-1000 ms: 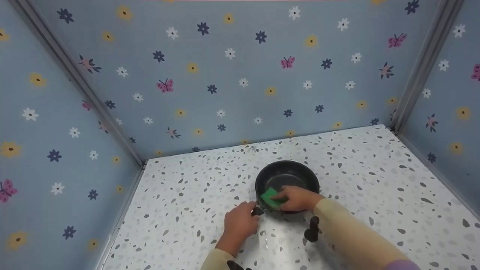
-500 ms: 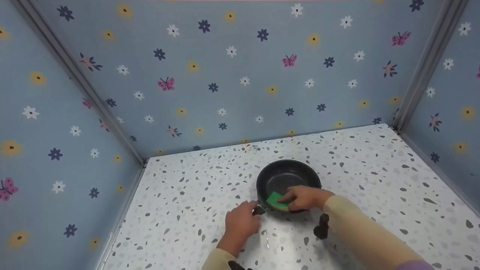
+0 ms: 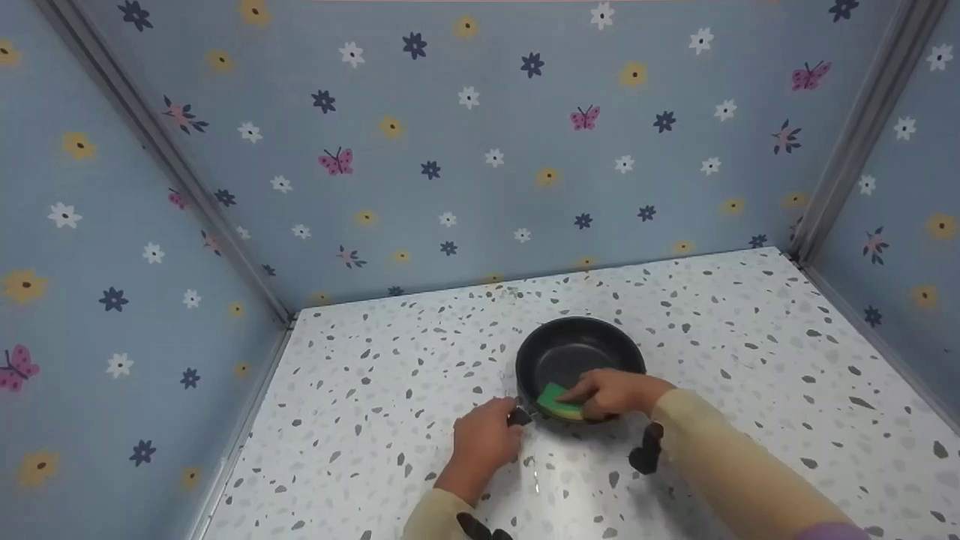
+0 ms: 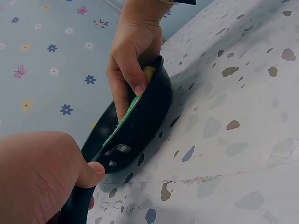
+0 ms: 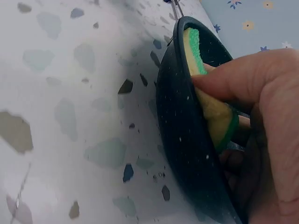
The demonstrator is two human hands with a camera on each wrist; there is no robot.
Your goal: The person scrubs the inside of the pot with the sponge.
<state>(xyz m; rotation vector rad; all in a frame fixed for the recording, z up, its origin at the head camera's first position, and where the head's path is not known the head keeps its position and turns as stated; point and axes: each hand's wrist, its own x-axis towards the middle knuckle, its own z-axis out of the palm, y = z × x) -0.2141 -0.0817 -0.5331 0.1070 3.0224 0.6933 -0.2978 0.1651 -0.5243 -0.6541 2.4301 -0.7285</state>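
Note:
A black frying pan sits on the speckled tabletop, its inside facing up. My left hand grips the pan's black handle, thumb along the top near where it joins the pan. Inside the near wall of the pan, my right hand pinches a green and yellow sponge. The right wrist view shows the yellow side of the sponge against the pan's inner wall, with the thumb pressed on it at the rim. The other fingers reach down into the pan and are partly hidden.
The white tabletop with grey specks carries the pan. Blue flowered panels rise at the back and on both sides, joined by grey metal corner posts. A thin crack line runs across the tabletop.
My right hand has slid the sponge rightward along the near inner wall of the pan. The left hand keeps its grip on the handle, and the view has shifted slightly.

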